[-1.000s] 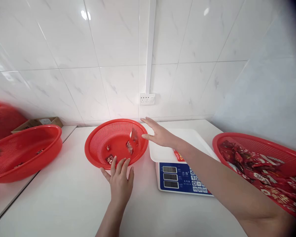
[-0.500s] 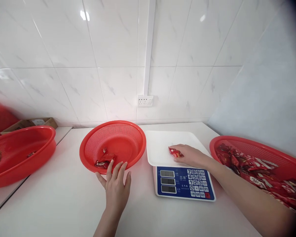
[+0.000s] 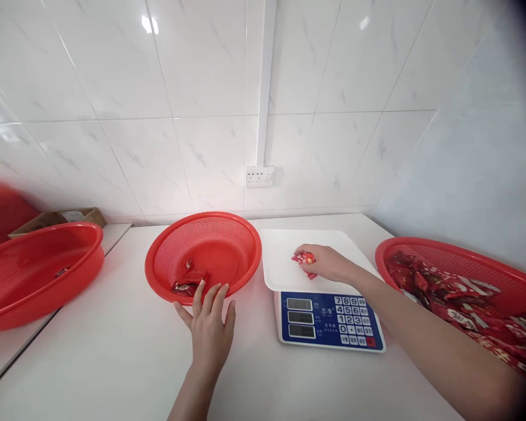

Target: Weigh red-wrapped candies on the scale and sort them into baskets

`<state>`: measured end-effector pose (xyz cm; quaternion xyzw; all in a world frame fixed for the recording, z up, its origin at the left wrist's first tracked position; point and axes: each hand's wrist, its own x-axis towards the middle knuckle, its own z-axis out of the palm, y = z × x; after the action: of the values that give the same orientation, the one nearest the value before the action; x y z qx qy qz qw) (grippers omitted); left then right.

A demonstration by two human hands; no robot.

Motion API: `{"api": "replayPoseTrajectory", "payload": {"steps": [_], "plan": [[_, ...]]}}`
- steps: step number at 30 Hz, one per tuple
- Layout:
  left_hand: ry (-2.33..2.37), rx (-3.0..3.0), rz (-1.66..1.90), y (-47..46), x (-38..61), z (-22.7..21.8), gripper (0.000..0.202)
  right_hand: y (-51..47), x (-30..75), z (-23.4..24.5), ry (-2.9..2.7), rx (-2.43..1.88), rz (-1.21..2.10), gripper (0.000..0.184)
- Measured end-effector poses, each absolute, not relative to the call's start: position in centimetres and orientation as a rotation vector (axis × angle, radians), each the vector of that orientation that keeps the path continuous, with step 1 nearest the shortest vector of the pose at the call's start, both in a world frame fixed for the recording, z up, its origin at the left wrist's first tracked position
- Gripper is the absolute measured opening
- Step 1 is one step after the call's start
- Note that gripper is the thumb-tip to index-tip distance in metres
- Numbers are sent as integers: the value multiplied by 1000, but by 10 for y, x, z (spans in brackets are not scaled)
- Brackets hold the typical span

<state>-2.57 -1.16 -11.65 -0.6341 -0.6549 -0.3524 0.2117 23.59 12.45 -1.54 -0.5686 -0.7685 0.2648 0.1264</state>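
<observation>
My right hand (image 3: 326, 262) is closed on small red wrapped candies (image 3: 305, 263), over the white pan (image 3: 284, 248) of a digital scale (image 3: 332, 321). Whether the candies touch the pan I cannot tell. With fingers spread, my left hand (image 3: 212, 327) lies at the near rim of a red plastic colander (image 3: 204, 219), its fingertips by the edge. A few red wrapped pieces (image 3: 193, 279) lie at the near left inside that colander. To the right, partly behind my right forearm, another red colander (image 3: 456, 248) holds many red candy packets (image 3: 456, 304).
A third red basket (image 3: 39, 292) at the left has one small wrapped piece (image 3: 62, 272) in it. Behind it are a cardboard box (image 3: 87, 217) and a red bag-like shape (image 3: 4, 210). The tiled wall carries a socket (image 3: 259, 176).
My right hand has moved slightly left and up over the pan, still holding the candies. My left hand keeps its place at the rim. Another person's hand has left the left basket.
</observation>
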Motion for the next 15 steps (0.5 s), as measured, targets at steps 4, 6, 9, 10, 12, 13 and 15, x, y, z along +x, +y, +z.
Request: {"api": "replayPoseTrajectory", "payload": {"steps": [4,6,9,10,12,13,15], "plan": [[-1836,-1755,-987,-12,-25,-116,28,118,190,-5,-2035,-1177,991,52],[-1840,-1753,-973,-11,-25,-116,27,110,173,1,-2054,-1016,1025,64],[-1870,-1756,-970,-10,-28,-116,26,92,171,3,-2135,-936,1042,62],[-1894,-1751,-978,-10,-30,-115,26,86,177,1,-2160,-948,1028,60],[-1979,-1725,-1003,-10,-36,-112,25,75,197,-7,-2194,-1019,981,58],[-2036,-1711,-1012,-11,-40,-109,25,71,211,-12,-2201,-1073,951,58],[-2146,-1675,-1021,-13,-50,-103,26,63,243,-20,-2181,-1192,861,59]]}}
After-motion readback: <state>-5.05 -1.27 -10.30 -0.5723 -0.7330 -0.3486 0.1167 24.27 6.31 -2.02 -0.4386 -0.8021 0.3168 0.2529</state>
